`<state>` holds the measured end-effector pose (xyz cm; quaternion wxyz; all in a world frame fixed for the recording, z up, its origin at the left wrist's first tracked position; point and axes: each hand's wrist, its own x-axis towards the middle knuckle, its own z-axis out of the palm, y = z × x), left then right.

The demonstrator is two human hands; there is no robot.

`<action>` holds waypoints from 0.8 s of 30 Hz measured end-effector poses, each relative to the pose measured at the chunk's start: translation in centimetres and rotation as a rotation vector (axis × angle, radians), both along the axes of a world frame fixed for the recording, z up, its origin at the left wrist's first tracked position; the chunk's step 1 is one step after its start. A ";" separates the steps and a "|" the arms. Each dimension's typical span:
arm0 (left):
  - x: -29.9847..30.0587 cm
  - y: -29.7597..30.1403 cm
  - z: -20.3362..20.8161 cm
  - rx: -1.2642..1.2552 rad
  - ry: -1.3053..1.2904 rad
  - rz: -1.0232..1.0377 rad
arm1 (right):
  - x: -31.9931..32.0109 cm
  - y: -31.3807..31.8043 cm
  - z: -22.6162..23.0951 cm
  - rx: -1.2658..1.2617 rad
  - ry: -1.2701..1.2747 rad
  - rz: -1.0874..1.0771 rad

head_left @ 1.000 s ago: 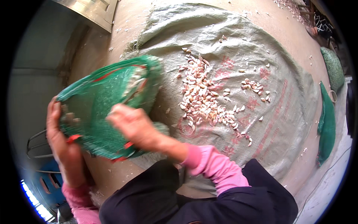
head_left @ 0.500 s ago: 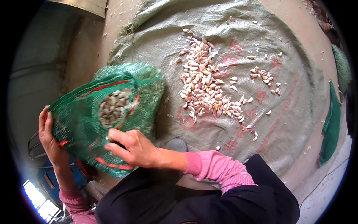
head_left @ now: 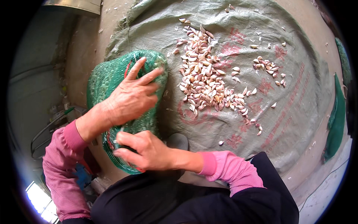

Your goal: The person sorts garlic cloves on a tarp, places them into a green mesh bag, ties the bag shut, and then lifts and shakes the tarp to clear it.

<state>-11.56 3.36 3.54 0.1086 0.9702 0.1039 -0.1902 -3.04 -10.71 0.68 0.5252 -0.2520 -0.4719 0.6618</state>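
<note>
A green mesh sack point(head_left: 97, 84) with red trim stands at the left, its mouth folded over. Across its top lies my left hand point(head_left: 130, 95), open with fingers apart and slightly blurred. Close to the sack's near edge, my right hand point(head_left: 149, 151) is closed in a pinch. Something small and whitish shows at its fingertips, too little of it to name. To the right of the sack, a heap of garlic cloves point(head_left: 203, 80) lies on a spread grey-green woven sheet point(head_left: 287, 127). The sack's opening is hidden from sight.
A smaller cluster of garlic cloves point(head_left: 265, 66) and a few single ones lie to the right on the sheet. A dark green cloth point(head_left: 334, 121) is at the far right. Near my knees, a grey shoe point(head_left: 178, 142) rests at the sheet's edge.
My left hand has moved from the sack's left rim onto its top and opened. The sack's mouth, which showed the contents, is now folded over. My right hand stays pinched, slightly further right.
</note>
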 end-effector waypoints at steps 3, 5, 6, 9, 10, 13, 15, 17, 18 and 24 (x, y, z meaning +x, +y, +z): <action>-3.3 2.2 -2.7 0.060 -0.044 0.188 | -2.0 1.8 1.7 0.397 0.034 -0.213; -6.0 3.9 -1.4 0.238 -0.222 0.321 | -3.1 2.0 4.0 0.322 0.153 -0.176; -6.9 5.1 -0.1 0.301 -0.388 0.390 | -3.2 2.0 4.6 0.234 0.193 -0.092; -10.0 6.4 2.4 0.357 -0.377 0.673 | -2.2 2.4 1.8 0.291 0.068 -0.176; -12.6 7.0 2.5 0.417 -0.345 0.683 | -1.9 2.3 0.2 0.306 0.021 -0.220; -17.4 6.9 1.6 0.472 -0.357 0.762 | 0.8 0.9 -7.2 0.198 -0.222 -0.374; -19.3 6.0 1.0 0.492 -0.380 0.761 | 3.4 -0.1 -10.8 0.225 -0.647 -0.398; -18.5 5.8 1.0 0.504 -0.388 0.775 | 4.4 0.1 -12.3 0.322 -0.938 -0.351; -18.0 5.6 1.0 0.501 -0.389 0.779 | 4.5 0.8 -13.0 0.418 -1.024 -0.359; -11.0 4.7 0.2 0.428 -0.394 0.671 | 4.4 3.4 -15.8 0.613 -1.281 -0.330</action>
